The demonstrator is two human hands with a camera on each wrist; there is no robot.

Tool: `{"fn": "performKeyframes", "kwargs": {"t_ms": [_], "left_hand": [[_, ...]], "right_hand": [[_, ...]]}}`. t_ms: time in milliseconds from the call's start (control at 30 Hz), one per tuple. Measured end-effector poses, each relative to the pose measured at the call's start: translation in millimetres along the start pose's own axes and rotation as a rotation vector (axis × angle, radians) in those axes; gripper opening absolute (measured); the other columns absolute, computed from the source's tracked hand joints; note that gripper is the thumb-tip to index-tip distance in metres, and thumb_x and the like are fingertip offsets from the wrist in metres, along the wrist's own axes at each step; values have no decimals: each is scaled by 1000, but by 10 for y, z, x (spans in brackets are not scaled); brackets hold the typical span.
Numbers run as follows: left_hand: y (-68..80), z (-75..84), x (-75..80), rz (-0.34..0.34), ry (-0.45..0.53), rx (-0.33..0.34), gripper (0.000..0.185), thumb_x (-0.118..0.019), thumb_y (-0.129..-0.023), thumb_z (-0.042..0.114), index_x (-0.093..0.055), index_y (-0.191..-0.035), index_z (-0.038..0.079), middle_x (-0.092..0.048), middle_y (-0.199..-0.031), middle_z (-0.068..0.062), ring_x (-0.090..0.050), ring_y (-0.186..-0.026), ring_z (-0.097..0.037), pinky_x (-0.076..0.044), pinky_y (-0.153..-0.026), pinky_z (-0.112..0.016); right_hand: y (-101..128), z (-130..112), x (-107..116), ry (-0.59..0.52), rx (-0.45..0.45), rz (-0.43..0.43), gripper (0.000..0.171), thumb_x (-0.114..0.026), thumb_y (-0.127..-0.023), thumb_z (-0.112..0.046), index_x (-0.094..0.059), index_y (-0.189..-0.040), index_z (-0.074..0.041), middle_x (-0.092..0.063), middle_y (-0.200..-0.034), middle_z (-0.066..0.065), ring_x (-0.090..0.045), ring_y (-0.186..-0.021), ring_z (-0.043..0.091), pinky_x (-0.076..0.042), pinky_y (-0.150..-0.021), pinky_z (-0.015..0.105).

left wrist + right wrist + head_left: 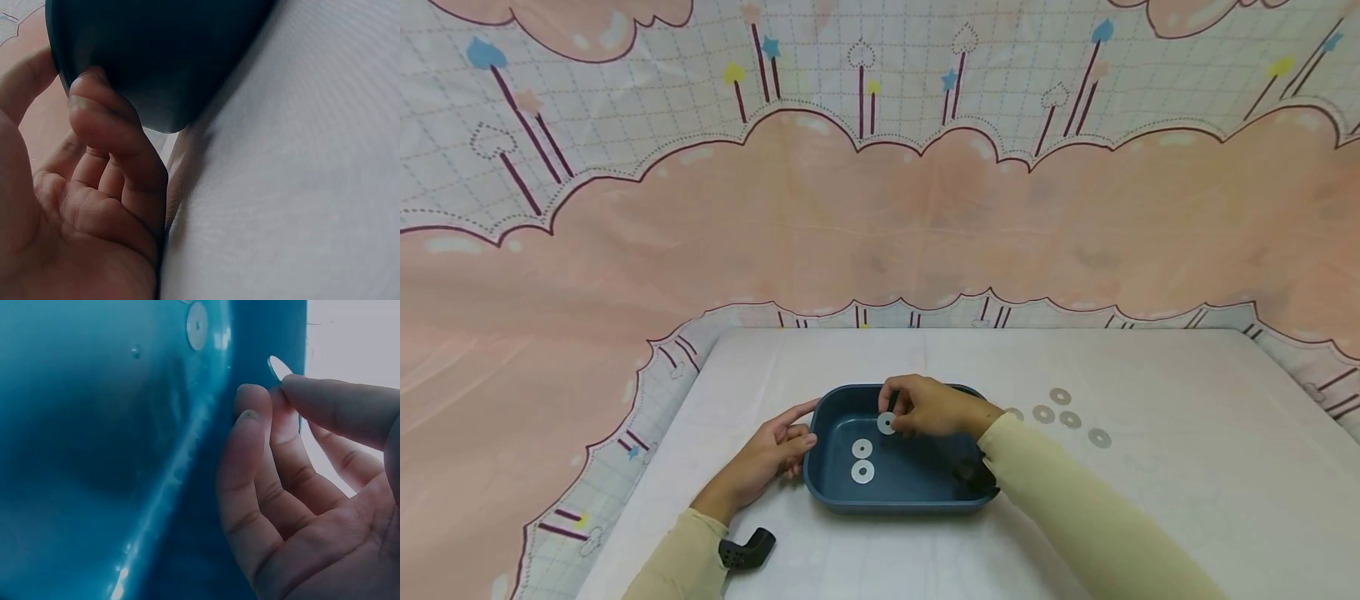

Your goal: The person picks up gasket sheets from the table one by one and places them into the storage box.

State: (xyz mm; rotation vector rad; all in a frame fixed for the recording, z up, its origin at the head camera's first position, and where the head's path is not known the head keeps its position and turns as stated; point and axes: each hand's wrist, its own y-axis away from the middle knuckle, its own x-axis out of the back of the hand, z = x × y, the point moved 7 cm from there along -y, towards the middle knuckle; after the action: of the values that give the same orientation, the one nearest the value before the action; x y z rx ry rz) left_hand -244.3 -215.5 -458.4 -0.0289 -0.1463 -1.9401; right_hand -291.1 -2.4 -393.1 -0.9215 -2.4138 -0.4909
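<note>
A dark blue tray (901, 502) sits on the white table, with two flat metal washers (862, 460) lying on its floor. My right hand (925, 406) hovers over the tray's far half and pinches a third washer (886, 423) between thumb and fingertips; the right wrist view shows that washer (277, 367) edge-on at the fingertips above the tray's wall (125, 456). My left hand (775, 450) rests against the tray's left outer wall, fingers extended and touching it; the left wrist view shows fingertips (94, 94) pressed on the tray's corner (162, 56).
Several more washers (1063, 414) lie loose on the table right of the tray. A black wrist-camera mount (747, 550) shows near the left sleeve. A pink patterned cloth (880, 208) hangs behind and around the table.
</note>
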Motion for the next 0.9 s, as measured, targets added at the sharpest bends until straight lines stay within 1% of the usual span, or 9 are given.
{"fn": "performKeyframes", "kwargs": {"t_ms": [367,733,900], "left_hand": [[-11,-16,9,-11,-1,-21,64,-59,-101,17,-28,-156,7,-53,-80,7,-54,-64,-7,-45,-58,-21],[-4,-12,2,-17,12,-22,64,-59,-101,19,-28,-156,10,-54,-81,7,-54,-64,-8,-46,-58,-21],[-6,-21,8,-17,6,-21,64,-59,-101,19,-28,-157,10,-53,-80,7,-54,-65,-8,-46,-58,-21]], "right_hand": [[-65,116,-133,48,-65,-43,15,-65,-93,-1,-61,-104,-12,-62,-79,5,-60,-69,16,-49,-63,28],[-88,146,-199,89,-87,-48,16,-66,-93,-1,-62,-102,-13,-61,-75,3,-59,-66,15,-49,-63,28],[-96,167,-229,102,-113,-56,16,-68,-91,0,-61,-99,-12,-63,-75,3,-60,-66,15,-49,-62,28]]}}
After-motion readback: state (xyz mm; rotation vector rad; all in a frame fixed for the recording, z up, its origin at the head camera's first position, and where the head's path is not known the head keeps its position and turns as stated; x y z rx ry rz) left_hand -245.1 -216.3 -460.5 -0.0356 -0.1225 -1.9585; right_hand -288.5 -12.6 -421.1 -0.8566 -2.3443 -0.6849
